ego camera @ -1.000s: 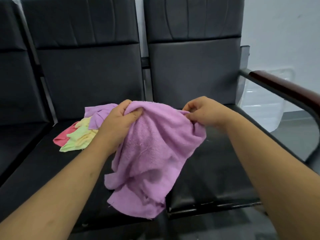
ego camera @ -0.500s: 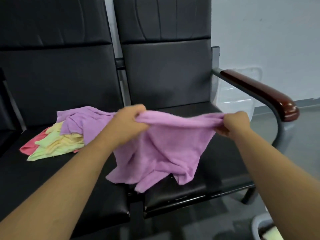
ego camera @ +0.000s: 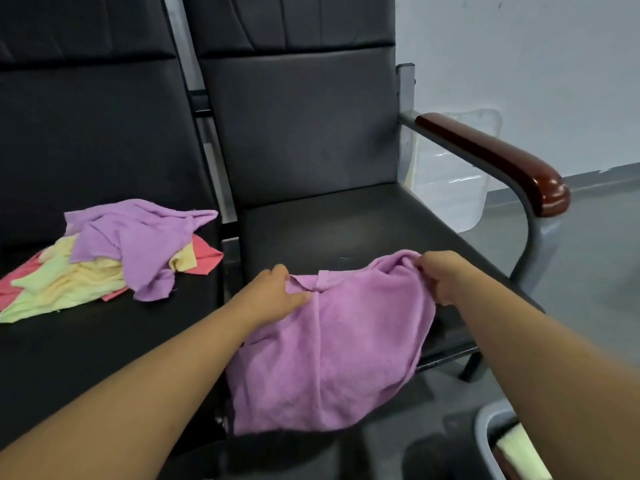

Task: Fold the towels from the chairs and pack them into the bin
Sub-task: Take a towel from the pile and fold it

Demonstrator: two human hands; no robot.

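Note:
A purple towel (ego camera: 332,355) lies over the front of the right black chair seat (ego camera: 346,230), its lower part hanging past the seat edge. My left hand (ego camera: 273,292) pinches its upper left edge and my right hand (ego camera: 440,275) grips its upper right corner. On the left chair seat (ego camera: 86,348) sits a loose pile of towels (ego camera: 104,258): purple on top, pale yellow-green and red beneath. The rim of a grey bin (ego camera: 485,431) shows at the bottom right, with a light folded towel (ego camera: 519,452) inside, partly hidden by my right arm.
A dark wooden armrest (ego camera: 498,157) on a metal frame borders the right chair. Behind it a clear plastic container (ego camera: 453,181) stands against the white wall. Grey floor lies to the right.
The view has shifted right and down. Both hands have lowered the purple towel from mid-air onto the front of the right seat, still holding its top edge.

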